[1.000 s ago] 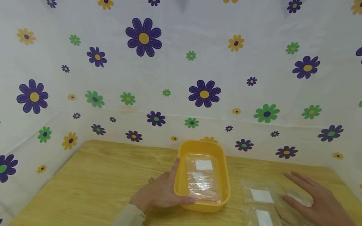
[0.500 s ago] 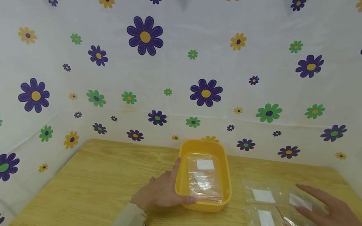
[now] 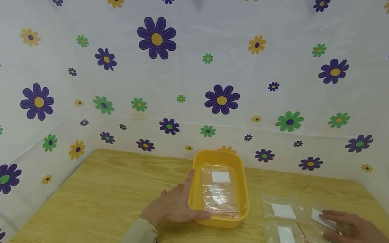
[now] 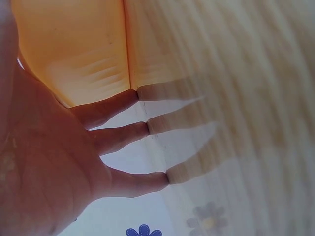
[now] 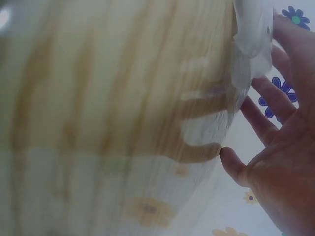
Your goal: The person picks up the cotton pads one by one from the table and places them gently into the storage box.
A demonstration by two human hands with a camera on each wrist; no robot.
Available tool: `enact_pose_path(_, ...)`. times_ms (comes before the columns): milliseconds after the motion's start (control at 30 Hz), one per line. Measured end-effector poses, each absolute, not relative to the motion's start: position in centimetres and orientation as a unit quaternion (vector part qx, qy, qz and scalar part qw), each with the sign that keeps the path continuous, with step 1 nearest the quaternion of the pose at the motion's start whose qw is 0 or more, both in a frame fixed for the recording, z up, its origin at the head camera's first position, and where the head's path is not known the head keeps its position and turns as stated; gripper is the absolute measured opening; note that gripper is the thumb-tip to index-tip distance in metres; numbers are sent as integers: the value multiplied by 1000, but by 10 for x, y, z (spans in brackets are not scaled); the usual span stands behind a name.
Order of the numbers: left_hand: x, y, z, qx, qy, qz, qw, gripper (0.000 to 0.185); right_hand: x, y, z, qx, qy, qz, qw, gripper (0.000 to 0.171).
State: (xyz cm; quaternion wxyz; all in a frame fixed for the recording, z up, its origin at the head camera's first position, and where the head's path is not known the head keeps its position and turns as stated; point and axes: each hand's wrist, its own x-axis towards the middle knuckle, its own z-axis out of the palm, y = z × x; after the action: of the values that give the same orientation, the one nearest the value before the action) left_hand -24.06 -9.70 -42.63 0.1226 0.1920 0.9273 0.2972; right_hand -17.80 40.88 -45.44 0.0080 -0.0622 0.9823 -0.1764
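Hands flat: left (image 3: 170, 207) against one tub (image 3: 195, 198), right (image 3: 357, 235) on three bags (image 3: 323, 223).

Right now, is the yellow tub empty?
No, the yellow tub holds a clear plastic bag with a white label, seen from the head view.

Yellow rounded-rectangular plastic tub (image 3: 193, 197) upright on the wooden table, a clear plastic zip bag with white label (image 3: 219, 190) lying flat inside, three similar clear labelled bags (image 3: 286, 237) flat, just right of it
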Motion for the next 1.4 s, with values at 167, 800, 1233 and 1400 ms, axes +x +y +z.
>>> enact_pose_path(167,-241,-96,-428,196,921,312,125,135,-181,411,-457,-72,984,-161,-17,33)
enact_pose_path(800,-239,-97,-427,177,929,300,128,136,-181,413,-445,-81,977,-175,-93,14)
enact_pose_path(1233,-240,-97,-428,180,931,296,118,137,-189,374,-425,-175,934,-223,-218,30)
enact_pose_path(1400,-240,-96,-428,185,927,303,120,136,-192,358,-416,-198,925,-225,-234,32)
